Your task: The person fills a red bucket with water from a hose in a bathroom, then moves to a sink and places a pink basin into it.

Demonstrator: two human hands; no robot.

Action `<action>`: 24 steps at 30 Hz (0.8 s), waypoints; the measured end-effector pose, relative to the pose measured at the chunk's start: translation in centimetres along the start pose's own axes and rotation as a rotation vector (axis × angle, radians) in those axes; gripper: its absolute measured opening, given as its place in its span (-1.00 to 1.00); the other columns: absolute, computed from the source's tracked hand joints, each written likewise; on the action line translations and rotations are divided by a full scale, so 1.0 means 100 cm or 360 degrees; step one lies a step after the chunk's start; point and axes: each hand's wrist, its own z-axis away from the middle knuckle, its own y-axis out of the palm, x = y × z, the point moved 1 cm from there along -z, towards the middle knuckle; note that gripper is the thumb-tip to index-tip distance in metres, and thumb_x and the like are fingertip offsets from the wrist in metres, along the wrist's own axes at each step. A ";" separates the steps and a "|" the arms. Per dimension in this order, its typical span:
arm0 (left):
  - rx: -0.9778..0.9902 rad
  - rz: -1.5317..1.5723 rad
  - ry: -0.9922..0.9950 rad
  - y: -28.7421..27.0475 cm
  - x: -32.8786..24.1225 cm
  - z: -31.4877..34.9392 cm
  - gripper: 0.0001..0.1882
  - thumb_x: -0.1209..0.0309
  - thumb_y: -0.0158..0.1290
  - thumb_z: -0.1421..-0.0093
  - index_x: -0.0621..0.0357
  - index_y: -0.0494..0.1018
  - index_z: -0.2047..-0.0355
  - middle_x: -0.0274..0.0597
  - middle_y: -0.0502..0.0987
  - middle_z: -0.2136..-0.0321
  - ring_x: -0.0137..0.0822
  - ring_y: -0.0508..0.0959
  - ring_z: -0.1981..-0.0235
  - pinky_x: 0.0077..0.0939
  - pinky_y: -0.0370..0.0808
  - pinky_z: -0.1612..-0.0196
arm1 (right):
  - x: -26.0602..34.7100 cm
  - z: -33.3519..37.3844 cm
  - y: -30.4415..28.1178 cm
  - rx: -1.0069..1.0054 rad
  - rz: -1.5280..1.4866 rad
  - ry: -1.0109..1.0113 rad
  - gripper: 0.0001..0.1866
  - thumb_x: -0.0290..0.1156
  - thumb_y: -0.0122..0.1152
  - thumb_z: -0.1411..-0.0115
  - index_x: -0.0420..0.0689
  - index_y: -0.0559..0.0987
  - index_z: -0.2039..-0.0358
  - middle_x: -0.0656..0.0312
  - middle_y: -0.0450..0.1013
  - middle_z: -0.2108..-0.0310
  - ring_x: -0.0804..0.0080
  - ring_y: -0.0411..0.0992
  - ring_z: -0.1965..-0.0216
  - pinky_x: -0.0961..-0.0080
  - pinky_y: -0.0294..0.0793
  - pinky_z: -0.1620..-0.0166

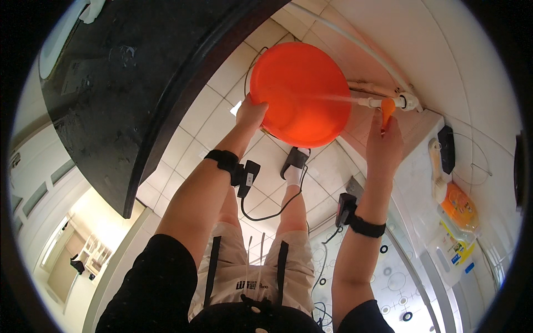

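My left hand [252, 113] grips the left rim of a round orange-red plastic basin [302, 64], fingers hidden behind it. The basin is tilted so that I look into its inside. From the white tap [371, 102] on the wall at the right, a stream of water [330, 99] shoots left into the basin. My right hand [385, 143] reaches up to the tap, its fingers closed on the orange tap handle [388, 105].
A dark countertop [122, 72] with a curved edge fills the upper left. At the right, a long-handled brush [437, 166], an orange bottle [458, 205] and a white jug [449, 250] stand by the wall. A white pipe [355, 41] runs toward the tap. Tiled floor [194, 116] lies below.
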 end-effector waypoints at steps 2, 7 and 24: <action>-0.0075 -0.0108 0.0093 -0.004 0.001 -0.008 -0.04 0.21 0.25 -0.34 -0.09 0.36 -0.76 0.11 0.77 -0.37 0.16 0.84 -0.26 0.04 0.85 -0.18 | 0.007 -0.004 -0.004 0.0058 0.0281 -0.0029 -0.39 0.19 0.12 -0.77 -0.16 0.76 -0.06 -0.12 0.81 0.05 -0.24 0.78 -0.03 -0.16 0.76 -0.07; -0.0240 -0.0229 0.0190 -0.021 0.016 -0.018 0.01 0.20 0.31 -0.36 -0.17 0.27 -0.82 0.07 0.74 -0.44 0.16 0.86 -0.19 -0.03 0.87 -0.10 | 0.026 0.009 -0.022 0.0319 0.0636 0.0157 -0.30 0.30 -0.02 -0.78 -0.08 0.81 -0.02 -0.13 0.83 0.06 -0.32 0.79 -0.04 -0.25 0.75 -0.09; -0.0633 -0.0553 0.0091 -0.046 0.092 -0.020 -0.01 0.16 0.40 -0.36 -0.07 0.35 -0.77 0.14 0.70 -0.47 0.16 0.84 -0.26 0.00 0.91 -0.13 | -0.006 0.145 0.248 0.0583 -0.0225 -0.0387 -0.61 -0.09 0.43 -0.64 0.10 0.75 -0.36 0.13 0.81 -0.12 0.04 0.74 -0.11 0.05 0.62 -0.26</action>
